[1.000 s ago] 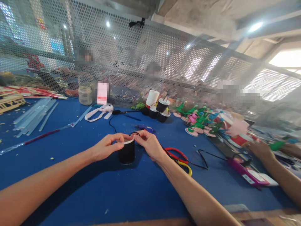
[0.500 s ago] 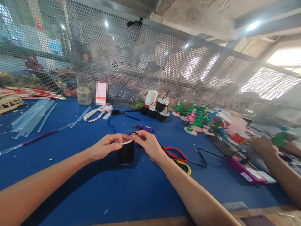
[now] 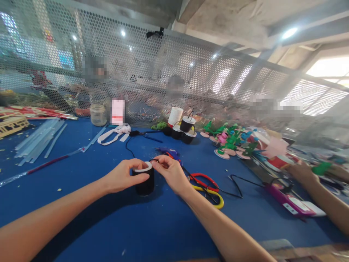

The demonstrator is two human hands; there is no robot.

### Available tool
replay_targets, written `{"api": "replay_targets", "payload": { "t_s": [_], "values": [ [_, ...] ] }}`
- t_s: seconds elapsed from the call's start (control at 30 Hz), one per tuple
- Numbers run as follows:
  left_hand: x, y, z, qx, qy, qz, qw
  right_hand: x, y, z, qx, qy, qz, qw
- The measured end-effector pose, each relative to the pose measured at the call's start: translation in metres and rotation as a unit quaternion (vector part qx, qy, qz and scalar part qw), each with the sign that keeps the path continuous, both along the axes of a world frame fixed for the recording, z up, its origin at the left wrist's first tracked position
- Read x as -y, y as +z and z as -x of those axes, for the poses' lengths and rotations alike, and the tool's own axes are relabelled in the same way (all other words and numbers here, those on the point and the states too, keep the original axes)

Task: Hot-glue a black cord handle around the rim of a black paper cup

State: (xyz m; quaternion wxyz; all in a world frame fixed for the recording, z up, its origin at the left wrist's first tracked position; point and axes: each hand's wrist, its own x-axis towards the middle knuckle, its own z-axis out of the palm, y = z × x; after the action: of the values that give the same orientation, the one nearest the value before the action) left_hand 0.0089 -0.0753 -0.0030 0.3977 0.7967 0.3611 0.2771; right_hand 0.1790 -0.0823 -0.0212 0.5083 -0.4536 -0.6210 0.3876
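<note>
A black cup (image 3: 145,186) with a white rim stands on the blue table (image 3: 109,225) in front of me. My left hand (image 3: 127,176) grips its left side, the thumb across the outside and the fingers at the rim. At the cup's right edge my right hand (image 3: 170,173) pinches a thin black loop (image 3: 154,160) between thumb and fingertips. Just behind my hands lies a blue glue gun (image 3: 169,153). The inside of the cup is mostly hidden.
Scissors with red and yellow handles (image 3: 222,202) lie right of my forearm. Behind are stacked cups (image 3: 187,123), a jar (image 3: 98,115) and green figures (image 3: 231,140). Clear sticks (image 3: 40,140) are at left. A power strip (image 3: 290,203) and another person's hand (image 3: 302,173) are at right.
The cup has tilted or turned so more of its white rim shows. My left thumb has moved down onto the cup's side. My right hand still pinches the loop at the rim.
</note>
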Motion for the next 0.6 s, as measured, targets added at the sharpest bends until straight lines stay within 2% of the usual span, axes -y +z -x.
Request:
{"api": "replay_targets", "payload": {
  "t_s": [0.1,0.27,0.43,0.6],
  "values": [
    [0.005,0.003,-0.004,-0.069,0.067,-0.057,0.994,0.006,0.004,0.005,0.021,-0.01,-0.023,0.999],
    [0.008,0.007,-0.006,-0.083,0.057,-0.099,0.99,0.013,0.007,0.011,0.041,-0.019,-0.05,0.998],
    [0.007,0.004,-0.005,-0.051,0.064,-0.045,0.996,0.014,0.007,0.008,0.047,-0.015,-0.04,0.998],
    [0.005,-0.002,-0.005,0.005,0.035,0.012,0.999,0.016,0.008,0.004,0.053,-0.015,-0.057,0.997]
  ]
}}
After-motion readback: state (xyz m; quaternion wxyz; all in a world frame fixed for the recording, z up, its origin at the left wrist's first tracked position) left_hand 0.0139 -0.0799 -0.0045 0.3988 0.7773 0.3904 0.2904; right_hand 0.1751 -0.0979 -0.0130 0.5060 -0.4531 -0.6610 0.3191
